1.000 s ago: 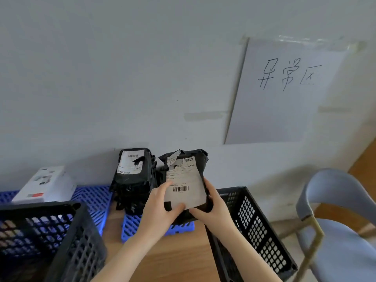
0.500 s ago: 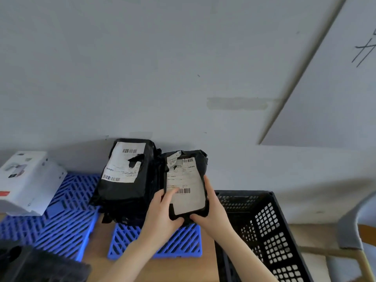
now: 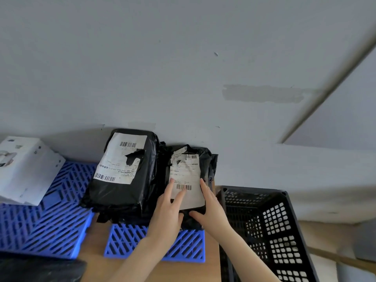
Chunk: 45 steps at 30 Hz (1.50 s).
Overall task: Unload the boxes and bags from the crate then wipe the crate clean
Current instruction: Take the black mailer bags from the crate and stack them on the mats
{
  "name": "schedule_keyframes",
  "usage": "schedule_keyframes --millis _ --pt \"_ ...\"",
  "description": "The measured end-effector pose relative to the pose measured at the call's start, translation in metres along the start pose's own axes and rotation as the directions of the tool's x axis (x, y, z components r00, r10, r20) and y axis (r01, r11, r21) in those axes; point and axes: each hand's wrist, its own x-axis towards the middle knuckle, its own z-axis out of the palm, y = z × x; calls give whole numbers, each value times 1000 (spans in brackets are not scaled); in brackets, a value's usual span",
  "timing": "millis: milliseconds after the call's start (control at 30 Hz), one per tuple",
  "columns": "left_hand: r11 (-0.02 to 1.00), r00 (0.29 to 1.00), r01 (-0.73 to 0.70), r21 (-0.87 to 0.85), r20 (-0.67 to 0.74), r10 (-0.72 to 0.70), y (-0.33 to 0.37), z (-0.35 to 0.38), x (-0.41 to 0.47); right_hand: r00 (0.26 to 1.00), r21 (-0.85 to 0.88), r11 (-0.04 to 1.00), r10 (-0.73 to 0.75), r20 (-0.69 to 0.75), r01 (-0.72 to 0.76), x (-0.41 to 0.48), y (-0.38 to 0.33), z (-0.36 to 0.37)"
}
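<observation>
The small black mailer bag (image 3: 184, 171) is outside the crate, propped against the wall with its lower end on a blue plastic grid tile (image 3: 130, 241), touching the larger black mailer bag (image 3: 122, 192) on its left. Both hands are on it. The left hand (image 3: 168, 216) lies with straight fingers flat across the barcode of its white shipping label, not curled round anything. The right hand (image 3: 212, 210) clasps the bag's right edge, fingers running up the side and thumb pressed across the lower front. The black perforated crate (image 3: 284, 237) stands just right of the bag, by the edge of the wooden table (image 3: 101, 267); its inside is mostly hidden. A white box (image 3: 26, 171) leans on a second blue grid tile (image 3: 46, 226) at far left.
</observation>
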Motion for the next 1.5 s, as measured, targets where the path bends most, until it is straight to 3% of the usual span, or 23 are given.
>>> schedule_keyframes --millis 167,300,400,567,767,1000,1233,1500 --pt "997 1000 8 80 9 -9 2 4 3 998 -98 995 -36 -60 30 1 4 3" --pt "969 995 -85 232 -29 94 11 1 -10 951 -229 956 -230 -206 181 -15 8 5" --pt "939 994 -112 324 20 111 10 5 -22 913 -402 882 -350 -208 247 -23 15 10" --pt "914 994 -83 396 103 46 4 12 -26 966 -516 840 -244 -79 170 -21 24 21" --pt "915 990 -124 384 112 87 -4 16 -27 982 -580 801 -187 -7 148 -20 18 14" --pt "956 964 -211 202 -117 238 15 -14 -70 941 -426 894 -253 -223 140 -72 -14 6" --pt "955 923 -212 210 -278 266 23 -58 -184 866 -290 921 -356 -351 261 -172 -58 33" --pt "953 886 -109 283 -406 222 -14 -116 -324 834 -138 875 -485 -263 465 -261 -141 103"
